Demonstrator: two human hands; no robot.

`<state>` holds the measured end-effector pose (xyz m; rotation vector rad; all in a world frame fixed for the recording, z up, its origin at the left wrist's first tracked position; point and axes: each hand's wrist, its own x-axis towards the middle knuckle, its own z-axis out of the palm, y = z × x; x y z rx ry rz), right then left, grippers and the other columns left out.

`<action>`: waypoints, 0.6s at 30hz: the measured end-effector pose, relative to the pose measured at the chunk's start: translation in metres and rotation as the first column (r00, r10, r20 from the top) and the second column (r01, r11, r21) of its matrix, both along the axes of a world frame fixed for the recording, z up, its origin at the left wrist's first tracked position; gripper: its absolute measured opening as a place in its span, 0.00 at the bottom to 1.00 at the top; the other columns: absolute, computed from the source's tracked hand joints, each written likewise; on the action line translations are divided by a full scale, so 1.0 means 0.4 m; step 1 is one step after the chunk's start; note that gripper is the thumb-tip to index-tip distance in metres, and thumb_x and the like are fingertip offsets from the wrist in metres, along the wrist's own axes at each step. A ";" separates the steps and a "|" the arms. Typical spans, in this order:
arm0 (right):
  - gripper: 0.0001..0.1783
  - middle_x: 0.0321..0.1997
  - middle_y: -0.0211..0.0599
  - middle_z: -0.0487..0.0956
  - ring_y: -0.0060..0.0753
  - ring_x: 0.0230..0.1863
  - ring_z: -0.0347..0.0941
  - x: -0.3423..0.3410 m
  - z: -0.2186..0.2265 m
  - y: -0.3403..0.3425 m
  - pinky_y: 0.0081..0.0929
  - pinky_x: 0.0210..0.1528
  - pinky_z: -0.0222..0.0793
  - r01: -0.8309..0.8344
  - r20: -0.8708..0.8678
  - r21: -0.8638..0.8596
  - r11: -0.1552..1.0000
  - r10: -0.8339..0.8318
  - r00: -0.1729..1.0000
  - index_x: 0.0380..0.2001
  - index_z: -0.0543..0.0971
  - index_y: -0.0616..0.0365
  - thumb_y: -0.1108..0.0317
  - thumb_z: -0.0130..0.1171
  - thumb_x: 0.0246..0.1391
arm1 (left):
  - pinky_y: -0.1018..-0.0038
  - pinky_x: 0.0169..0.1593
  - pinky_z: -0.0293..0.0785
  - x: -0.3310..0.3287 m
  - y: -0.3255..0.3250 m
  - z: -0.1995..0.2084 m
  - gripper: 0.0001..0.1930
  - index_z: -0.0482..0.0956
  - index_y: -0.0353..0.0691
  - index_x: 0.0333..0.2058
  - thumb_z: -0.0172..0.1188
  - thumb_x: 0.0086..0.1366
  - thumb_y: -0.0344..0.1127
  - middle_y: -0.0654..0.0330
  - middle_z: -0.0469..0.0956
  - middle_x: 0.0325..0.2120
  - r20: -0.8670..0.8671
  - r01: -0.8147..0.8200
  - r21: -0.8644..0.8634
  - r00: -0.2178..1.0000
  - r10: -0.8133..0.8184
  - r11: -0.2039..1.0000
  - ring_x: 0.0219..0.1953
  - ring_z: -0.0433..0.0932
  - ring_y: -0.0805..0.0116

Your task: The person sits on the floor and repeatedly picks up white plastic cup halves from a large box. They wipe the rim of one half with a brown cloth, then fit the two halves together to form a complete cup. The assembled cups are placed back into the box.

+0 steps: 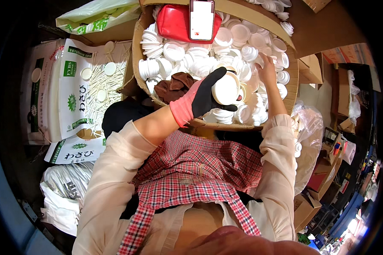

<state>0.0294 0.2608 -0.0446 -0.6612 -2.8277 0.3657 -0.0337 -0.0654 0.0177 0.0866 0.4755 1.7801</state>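
My left hand [206, 94], in a black and pink glove, is closed around a round white plastic lid [226, 88]. Its thumb and fingers grip the rim, and cream-coloured rims show just beside it. Below lies a large cardboard box [292, 100] heaped with white plastic lids [173, 51], some loose and some in nested stacks. My bare right hand [267, 70] reaches into the right part of the heap. Its fingers are apart and touch or nearly touch the lids; the fingertips are partly hidden.
A red pouch [172, 22] and a phone [201, 19] lie on the heap's far side. Brown cloth [174, 86] sits at the box's near left. Further left, thin white sticks [108, 76] lie in an open carton with loose lids. A clear plastic bag [308, 136] hangs at right.
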 end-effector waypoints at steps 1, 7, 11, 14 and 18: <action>0.24 0.55 0.50 0.73 0.57 0.53 0.70 -0.002 -0.002 0.006 0.43 0.51 0.69 -0.002 0.038 0.011 1.000 0.001 0.999 0.54 0.73 0.44 0.64 0.61 0.51 | 0.62 0.46 0.78 -0.001 -0.010 0.029 0.29 0.66 0.40 0.56 0.60 0.63 0.50 0.54 0.74 0.47 0.148 0.033 0.077 0.988 -0.044 0.997 0.48 0.77 0.57; 0.19 0.38 0.55 0.79 0.55 0.42 0.75 -0.008 0.115 -0.018 0.47 0.39 0.69 0.200 -0.001 -0.026 0.979 -0.200 0.980 0.49 0.76 0.42 0.72 0.52 0.54 | 0.66 0.50 0.77 0.018 -0.018 0.001 0.30 0.61 0.34 0.58 0.63 0.59 0.32 0.53 0.73 0.52 -0.568 -0.253 0.151 0.769 0.293 0.956 0.50 0.76 0.61; 0.17 0.43 0.37 0.80 0.27 0.37 0.77 0.019 0.318 -0.126 0.23 0.30 0.70 -0.054 -0.167 -0.830 0.556 -0.154 0.974 0.51 0.76 0.54 0.71 0.49 0.59 | 0.72 0.50 0.75 -0.006 -0.013 0.009 0.31 0.63 0.29 0.56 0.66 0.54 0.23 0.53 0.76 0.50 -0.845 -0.430 0.112 0.433 0.314 0.896 0.50 0.77 0.66; 0.19 0.43 0.35 0.80 0.23 0.38 0.76 0.071 0.374 -0.260 0.20 0.30 0.71 -0.287 -0.288 -0.957 0.038 -0.204 0.935 0.52 0.74 0.63 0.66 0.52 0.61 | 0.71 0.50 0.74 -0.013 -0.012 0.031 0.32 0.64 0.29 0.54 0.69 0.52 0.27 0.52 0.77 0.48 -0.918 -0.511 0.157 0.240 0.316 0.845 0.48 0.78 0.64; 0.34 0.59 0.41 0.70 0.35 0.54 0.70 0.103 0.337 -0.381 0.31 0.48 0.72 -0.245 -0.245 -0.969 0.002 -0.071 0.967 0.60 0.67 0.62 0.67 0.65 0.50 | 0.68 0.52 0.73 0.000 -0.030 0.077 0.33 0.64 0.30 0.54 0.71 0.51 0.31 0.53 0.77 0.47 -0.873 -0.523 0.198 0.290 0.392 0.829 0.47 0.78 0.63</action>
